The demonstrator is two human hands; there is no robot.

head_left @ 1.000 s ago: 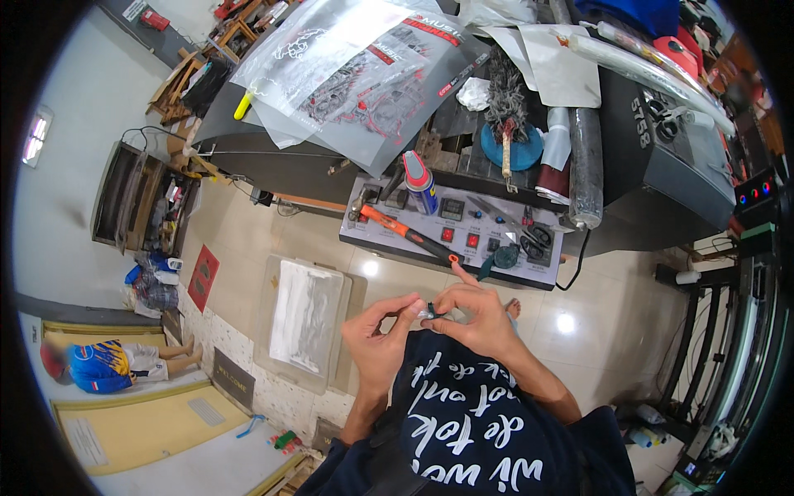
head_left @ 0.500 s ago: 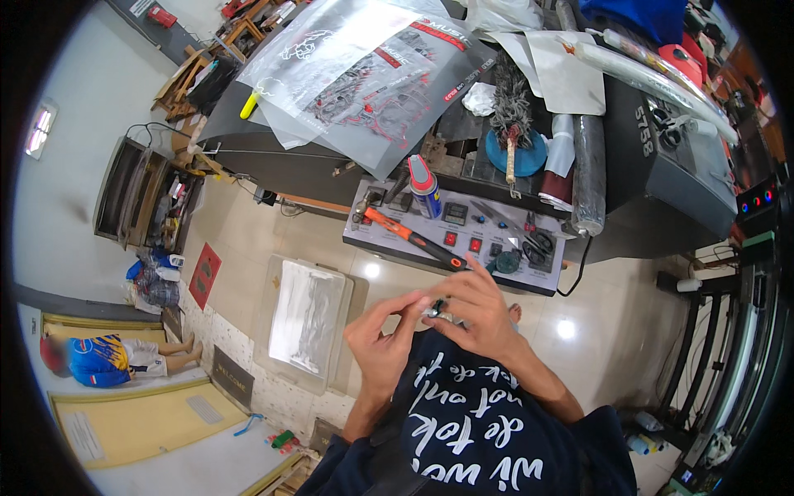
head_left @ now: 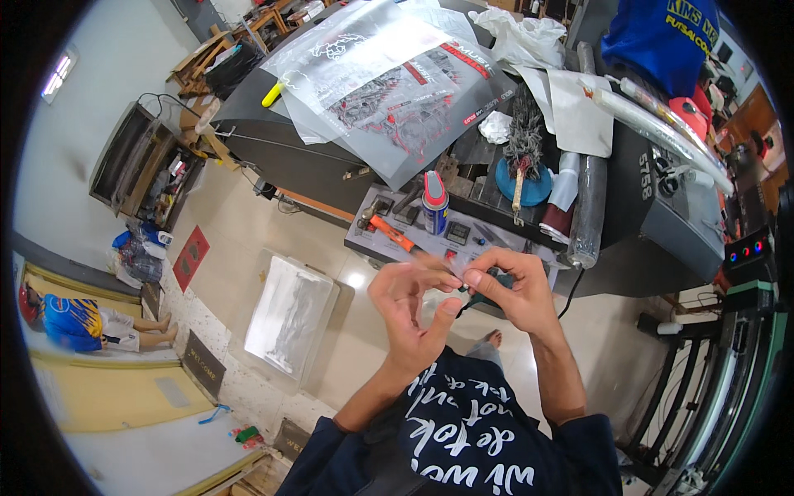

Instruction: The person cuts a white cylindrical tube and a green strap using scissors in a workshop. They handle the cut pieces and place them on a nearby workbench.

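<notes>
My left hand (head_left: 418,318) has curled fingers, with its fingertips beside my right hand (head_left: 513,293), which pinches a small dark item (head_left: 466,289) too small to name. What the left fingertips hold is partly hidden. Behind my hands is a grey control panel (head_left: 370,245) with red switches, carrying a hammer (head_left: 391,232) with an orange handle and an upright blue spray can (head_left: 435,211) with a red top.
A dark machine above holds printed plastic sheets (head_left: 389,107), rolls (head_left: 587,207), a feather duster (head_left: 523,132) and a blue bag (head_left: 649,45). A pale bin (head_left: 281,314) lies on the floor. A person (head_left: 74,322) is at left; a black frame (head_left: 728,364) at right.
My hands have moved up and rightward, and my left fingers have spread from their tighter pinch. The surroundings have shifted in view as the head moved.
</notes>
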